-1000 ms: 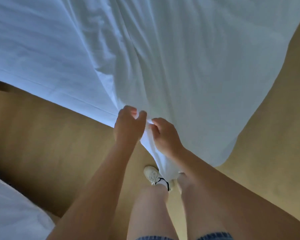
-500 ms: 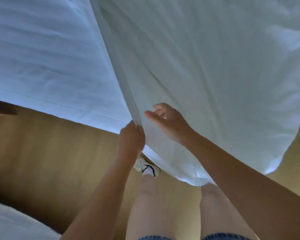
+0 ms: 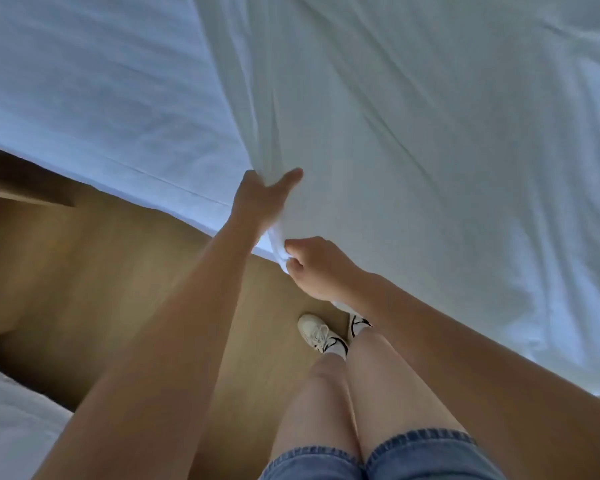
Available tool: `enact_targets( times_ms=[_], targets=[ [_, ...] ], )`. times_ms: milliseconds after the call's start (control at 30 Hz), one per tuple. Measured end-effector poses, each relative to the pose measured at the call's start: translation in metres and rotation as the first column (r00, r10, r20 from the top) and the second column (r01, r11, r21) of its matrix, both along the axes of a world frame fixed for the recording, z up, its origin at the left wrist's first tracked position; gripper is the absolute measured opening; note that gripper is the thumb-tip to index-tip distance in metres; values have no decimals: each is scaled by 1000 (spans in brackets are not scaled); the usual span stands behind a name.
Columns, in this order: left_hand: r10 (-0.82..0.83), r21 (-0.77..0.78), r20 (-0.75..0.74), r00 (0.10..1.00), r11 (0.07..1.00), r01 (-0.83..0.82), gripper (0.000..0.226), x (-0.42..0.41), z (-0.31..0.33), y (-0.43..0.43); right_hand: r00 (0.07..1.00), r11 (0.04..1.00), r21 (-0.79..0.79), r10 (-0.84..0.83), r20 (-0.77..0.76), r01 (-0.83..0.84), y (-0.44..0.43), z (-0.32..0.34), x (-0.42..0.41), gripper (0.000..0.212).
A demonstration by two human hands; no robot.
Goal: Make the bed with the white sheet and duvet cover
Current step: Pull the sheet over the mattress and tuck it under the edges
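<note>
Two-handed hold on a rumpled white cotton bed cloth (image 3: 413, 150). Grips its raised fold with the left hand (image 3: 261, 202), fingers tucked behind the fabric, thumb spread across the front. Pinches the bunched edge just below that fold with the right hand (image 3: 321, 271), fingers curled tight. Cannot tell sheet from duvet cover. Draped up and rightward from the fold, over a flat white hemmed sheet (image 3: 84, 98). Below the fold: pale wooden floor (image 3: 118, 271), white lace-up sneakers with black trim (image 3: 317, 332), blue denim shorts (image 3: 413, 455). Far lower left of the fold, another white bed corner (image 3: 7, 431).
</note>
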State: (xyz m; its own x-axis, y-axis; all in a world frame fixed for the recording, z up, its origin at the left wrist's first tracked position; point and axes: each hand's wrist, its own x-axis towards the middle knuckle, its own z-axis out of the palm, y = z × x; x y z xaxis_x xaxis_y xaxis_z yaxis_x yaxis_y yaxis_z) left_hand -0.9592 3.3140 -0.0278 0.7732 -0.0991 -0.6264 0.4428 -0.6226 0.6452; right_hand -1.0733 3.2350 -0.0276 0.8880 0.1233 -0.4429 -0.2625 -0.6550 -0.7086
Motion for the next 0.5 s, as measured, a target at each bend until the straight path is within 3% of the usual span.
enact_targets(
  times_ms=[67,100,167,233,267,367,433,467,500],
  targets=[
    [-191,178,124,974,970,167,27,17,-3,-7,983,982,-52,179,-51,-182,5,8,9,34],
    [-223,198,156,962,962,191,20,22,-3,-7,977,982,-24,182,-108,-186,3,11,19,28],
    [-223,209,190,956,961,182,11,27,-5,3,980,989,121,-57,-193,82,-8,14,49,21],
    [-228,216,205,952,959,183,8,23,-9,19,893,872,201,-417,-169,445,-15,7,90,24],
    [-273,232,216,937,947,223,8,18,-11,28,837,808,217,-520,-172,547,-14,1,114,26],
    [-483,217,173,859,869,445,10,10,-8,45,766,723,274,-543,-343,635,10,-18,192,42],
    [-535,204,78,841,834,512,18,21,-2,53,697,667,237,-597,-397,707,30,-26,230,39],
    [-465,187,61,883,875,447,29,36,2,59,689,664,213,-624,-370,716,37,-32,240,37],
    [-321,152,86,943,940,306,40,55,6,65,746,734,177,-596,-296,656,45,-35,245,36]
  ],
)
